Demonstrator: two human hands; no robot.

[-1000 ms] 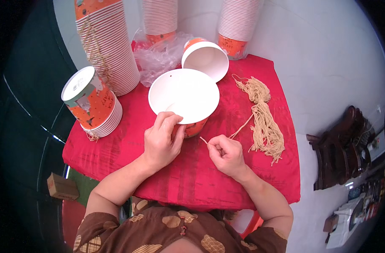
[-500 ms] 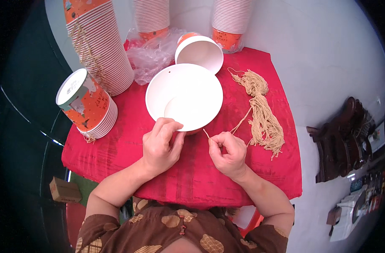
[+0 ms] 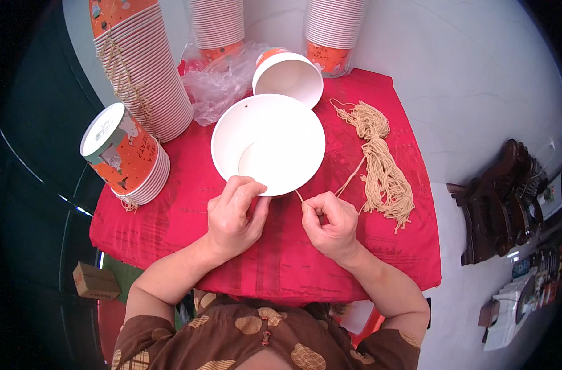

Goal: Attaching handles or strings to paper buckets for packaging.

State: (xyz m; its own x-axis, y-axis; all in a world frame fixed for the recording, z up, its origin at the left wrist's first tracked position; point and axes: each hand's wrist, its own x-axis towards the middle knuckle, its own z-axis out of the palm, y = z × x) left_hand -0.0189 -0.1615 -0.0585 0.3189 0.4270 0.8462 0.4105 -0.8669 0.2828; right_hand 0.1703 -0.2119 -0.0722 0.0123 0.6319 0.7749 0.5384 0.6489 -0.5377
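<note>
the left forearm (image 3: 170, 280) is coming in from the lower left of the frame, and the left hand (image 3: 236, 213) is bending over the near rim of the bucket (image 3: 275, 139), fingers curling over the edge and thumb sitting below it. that grip is closing on the rim. the right forearm (image 3: 389, 287) is rising from the lower right, and the right hand (image 3: 331, 223) is making a loose fist right of centre, thumb and forefinger pinching the string (image 3: 299, 196) just short of its tip.

the bucket is filling the middle of the frame, its white mouth facing the camera, lying mostly above and to the right of the left hand's grip; its base is being hidden. the string's tip is pointing up and left from the right hand's pinch, ending by the bucket's near rim; whether it is touching is hard to tell. a strand (image 3: 352, 177) is running from behind the right fist to the tan bundle (image 3: 382, 169), which is lying on the red cloth (image 3: 398, 259), right of centre.
</note>
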